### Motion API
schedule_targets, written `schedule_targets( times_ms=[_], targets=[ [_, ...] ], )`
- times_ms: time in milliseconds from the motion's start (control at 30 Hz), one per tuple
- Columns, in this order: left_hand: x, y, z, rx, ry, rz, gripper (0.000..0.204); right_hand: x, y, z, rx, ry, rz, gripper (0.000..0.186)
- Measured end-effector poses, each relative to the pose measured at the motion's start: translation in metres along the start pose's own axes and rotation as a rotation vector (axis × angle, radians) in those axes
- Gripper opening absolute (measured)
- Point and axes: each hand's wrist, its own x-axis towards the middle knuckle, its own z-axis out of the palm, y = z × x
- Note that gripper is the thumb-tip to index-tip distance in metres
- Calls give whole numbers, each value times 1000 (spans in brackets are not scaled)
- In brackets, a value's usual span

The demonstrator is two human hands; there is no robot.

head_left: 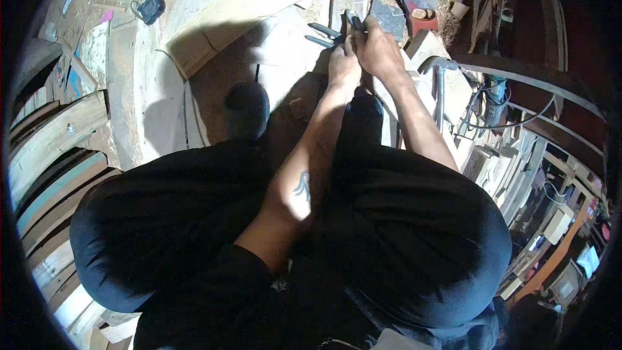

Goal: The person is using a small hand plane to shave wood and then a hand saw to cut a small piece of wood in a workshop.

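Note:
Both of my hands are close together above the boards, at the upper middle. My left hand [344, 67] is closed around a dark tool [324, 30] whose two slim prongs stick out to the left, like the handles of pliers; its other end is hidden by my fingers. Right beside it, my right hand [380, 52] has its fingers curled at a small dark piece by the tool's far end. Whether that piece belongs to the same tool I cannot tell. A wide pale plank [259, 6] lies just to the left of the hands.
A black tape measure [151, 9] rests at the upper left. Right of my hands are a red container-like object [423, 21], a bent metal bar [440, 87] and a teal corded power tool [495, 100]. Stacked boards [61, 129] line the left; sawdust and offcuts lie about.

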Motion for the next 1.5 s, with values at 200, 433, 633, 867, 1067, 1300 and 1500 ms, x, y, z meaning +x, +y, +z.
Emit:
schedule_targets(
  times_ms=[200,433,633,867,1067,1300,1500],
  targets=[
    [-8,6,19,-91,-88,-93,62,22,29,2,-62,21,79,36],
    [-18,3,25,-377,-190,-206,54,19,48,-1,-108,102,46,35],
    [-16,8,6,-244,-146,-66,49,-25,27,-19,35,-15,-56,39],
    [-1,-12,1,-20,-29,117,58,-35,2,-15,-111,-45,4,34],
    [-5,-12,4,61,86,182,67,-31,12,-2,-121,0,-56,37],
    [6,-25,16,9,21,185,65,-34,16,5,-160,26,-18,38],
    [15,-36,11,9,87,169,70,-34,1,7,-98,12,2,37]
  ],
)
